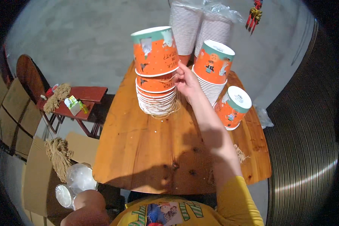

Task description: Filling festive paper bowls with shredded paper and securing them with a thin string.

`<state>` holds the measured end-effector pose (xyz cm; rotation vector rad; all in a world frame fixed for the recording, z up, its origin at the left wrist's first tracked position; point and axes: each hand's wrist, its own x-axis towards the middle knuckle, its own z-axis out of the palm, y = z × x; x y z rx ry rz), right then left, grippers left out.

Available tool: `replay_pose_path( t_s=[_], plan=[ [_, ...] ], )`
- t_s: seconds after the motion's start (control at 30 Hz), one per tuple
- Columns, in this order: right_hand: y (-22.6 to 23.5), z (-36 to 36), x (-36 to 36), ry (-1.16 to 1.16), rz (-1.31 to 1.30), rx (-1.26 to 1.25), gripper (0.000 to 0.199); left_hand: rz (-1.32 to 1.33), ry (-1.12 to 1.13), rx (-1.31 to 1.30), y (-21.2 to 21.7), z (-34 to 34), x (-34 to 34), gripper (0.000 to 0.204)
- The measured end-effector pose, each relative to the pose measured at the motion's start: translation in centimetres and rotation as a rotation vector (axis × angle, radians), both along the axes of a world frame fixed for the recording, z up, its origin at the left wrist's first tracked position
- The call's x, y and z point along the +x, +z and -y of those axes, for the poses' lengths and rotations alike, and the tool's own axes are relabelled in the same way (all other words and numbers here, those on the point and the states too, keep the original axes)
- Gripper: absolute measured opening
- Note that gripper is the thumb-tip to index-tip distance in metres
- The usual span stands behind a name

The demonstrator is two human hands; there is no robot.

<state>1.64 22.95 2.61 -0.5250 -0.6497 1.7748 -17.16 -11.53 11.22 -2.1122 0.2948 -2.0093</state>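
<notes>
My right hand (187, 81) reaches across the table with its fingers closed at the rim of an orange and green paper bucket (155, 52). That bucket is bottom up and slightly tilted on top of a stack of nested buckets (156, 98). Thin tan string (167, 107) hangs around the rims of the stack. My left hand (89, 201) is low at the lower left, beside a clear plastic piece (81, 177) and a round, white-rimmed clear container (64, 196). Its fingers are hidden, so whether it holds either one cannot be told.
The wooden table (139, 150) also bears another bucket stack (213, 64), a single upturned bucket (234, 107) and tall white-rimmed stacks (184, 28) in plastic. A red bench (90, 94) stands left. A cardboard box (35, 169) with a tan string bundle (59, 158) is below it.
</notes>
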Motion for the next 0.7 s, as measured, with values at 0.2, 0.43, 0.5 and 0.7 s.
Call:
replay_pose_path(
  t_s=[0.2,0.43,0.5,0.7],
  plan=[
    [-0.3,0.4,0.2,0.083,-0.09,0.168,0.015,-0.024,0.136,-0.023,0.0,0.1,0.1,0.012],
    [1.6,1.2,-0.3,0.219,-0.548,0.004,0.019,-0.094,-0.024,-0.14,-0.9,-0.1,-0.3,0.023],
    [2.8,2.0,0.0,0.213,-0.58,0.033,0.021,-0.216,-0.007,-0.143,-2.4,-0.8,-1.6,0.064],
    [5.4,8.4,-2.0,-0.13,0.626,0.829,0.015,0.1,0.42,-0.315,-3.7,-3.2,-2.0,0.031]
  ],
)
